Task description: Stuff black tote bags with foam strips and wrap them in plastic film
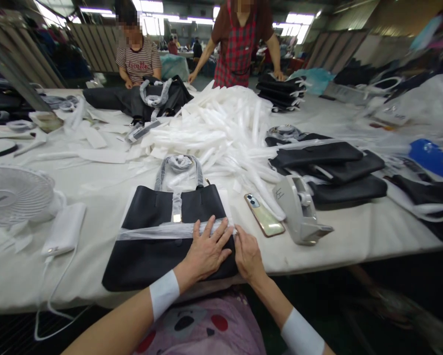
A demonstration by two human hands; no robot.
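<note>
A black handbag (143, 261) lies flat at the table's front edge, its handles (180, 165) wrapped in clear film and pointing away from me. Across its middle runs a band of white translucent wrap (143, 232). My left hand (208, 249) rests on the bag and the band's right part, fingers spread. At the bag's right edge, my right hand (247, 251) has its fingers pressed together at the end of the band; the fingertips seem to pinch it. A phone (265, 215) and a grey tape dispenser (299, 212) lie to the right.
A heap of white strips (221, 123) fills the middle back. More black bags (340, 172) are stacked at the right. A fan (16, 195) and a white power bank (64, 229) with a cable are at the left. Two people stand across the table (354, 246).
</note>
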